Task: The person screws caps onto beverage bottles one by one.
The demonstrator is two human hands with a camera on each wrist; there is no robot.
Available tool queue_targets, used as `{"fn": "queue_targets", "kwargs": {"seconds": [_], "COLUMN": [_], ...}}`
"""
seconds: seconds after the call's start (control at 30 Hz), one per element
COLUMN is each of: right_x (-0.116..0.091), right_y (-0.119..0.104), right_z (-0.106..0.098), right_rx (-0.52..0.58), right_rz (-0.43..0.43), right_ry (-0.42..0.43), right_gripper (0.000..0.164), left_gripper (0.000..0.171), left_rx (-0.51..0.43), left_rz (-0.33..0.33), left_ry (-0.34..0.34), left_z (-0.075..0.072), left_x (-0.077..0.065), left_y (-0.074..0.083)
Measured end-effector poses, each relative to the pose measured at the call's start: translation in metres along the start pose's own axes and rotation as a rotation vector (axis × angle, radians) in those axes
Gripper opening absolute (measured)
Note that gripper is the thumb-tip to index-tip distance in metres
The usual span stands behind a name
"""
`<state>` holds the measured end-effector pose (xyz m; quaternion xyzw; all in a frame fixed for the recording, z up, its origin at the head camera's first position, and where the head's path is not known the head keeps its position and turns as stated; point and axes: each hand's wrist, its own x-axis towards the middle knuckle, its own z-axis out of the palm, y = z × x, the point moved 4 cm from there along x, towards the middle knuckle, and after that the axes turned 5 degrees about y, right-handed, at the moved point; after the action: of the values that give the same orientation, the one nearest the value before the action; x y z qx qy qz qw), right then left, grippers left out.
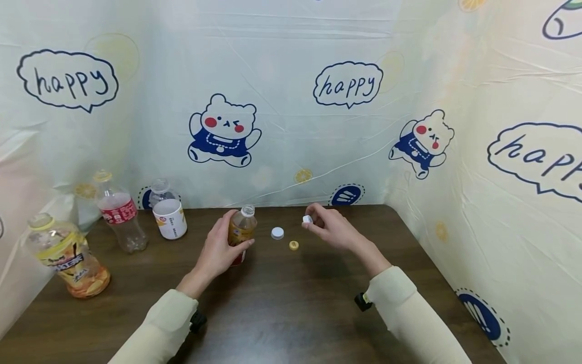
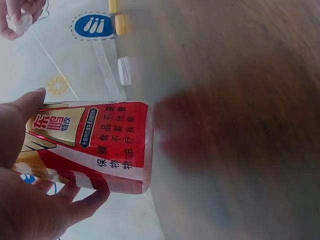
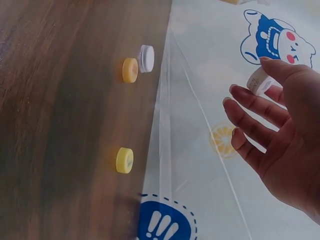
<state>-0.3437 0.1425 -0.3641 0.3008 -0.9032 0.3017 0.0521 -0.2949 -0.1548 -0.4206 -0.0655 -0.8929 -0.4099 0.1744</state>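
Note:
In the head view my left hand (image 1: 213, 253) grips an uncapped drink bottle (image 1: 242, 230) around its side, the bottle standing upright. Its red and gold label faces the left wrist camera, where the bottle's base (image 2: 145, 170) shows close over the table. My right hand (image 1: 335, 228) is raised to the right of the bottle and pinches a small white bottle cap (image 3: 258, 81) between thumb and fingers. Between the hands lie a white cap (image 1: 277, 233) and an orange-yellow cap (image 1: 293, 245). A yellow cap (image 3: 124, 160) shows in the right wrist view; the head view hides it.
Three uncapped bottles stand at the left of the brown table (image 1: 282, 313): a large yellow-labelled one (image 1: 68, 255), a red-labelled one (image 1: 118, 212) and a white-labelled one (image 1: 170, 218). A printed sheet (image 1: 282, 141) hangs along the table's back and right edges.

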Motion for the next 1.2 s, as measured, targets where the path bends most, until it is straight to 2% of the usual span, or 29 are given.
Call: {"fn": "queue_targets", "kwargs": {"seconds": [0.17,0.6,0.73,0.87,1.07,1.2], "right_x": [0.003,0.018,0.022,0.025,0.029,0.031], "right_y": [-0.006,-0.028,-0.035,-0.039,-0.045,-0.048], "right_z": [0.001,-0.002,-0.003,-0.002,-0.003,-0.004], "right_rx": [0.010,-0.023,-0.032,-0.039,-0.060,-0.019], "right_rz": [-0.010,-0.107,-0.107,-0.107,-0.154,-0.176], "right_ry": [-0.004,0.011,0.001,-0.017,-0.007,-0.024], "right_gripper": [0.024,0.025,0.023,0.026,0.024,0.025], "left_gripper": [0.083,0.085,0.086,0.087,0.086,0.085], "left_rx": [-0.006,-0.016,-0.033,-0.028,-0.025,-0.014], "left_rz": [0.010,0.032,0.039,0.048,0.050,0.056], "left_ry": [-0.005,-0.016,-0.022,-0.028,-0.029,-0.034], "left_z": [0.005,0.023,0.028,0.032,0.036,0.038], "left_x": [0.002,0.004,0.004,0.003,0.003,0.003], "left_y": [0.006,0.024,0.030,0.032,0.032,0.034]}}
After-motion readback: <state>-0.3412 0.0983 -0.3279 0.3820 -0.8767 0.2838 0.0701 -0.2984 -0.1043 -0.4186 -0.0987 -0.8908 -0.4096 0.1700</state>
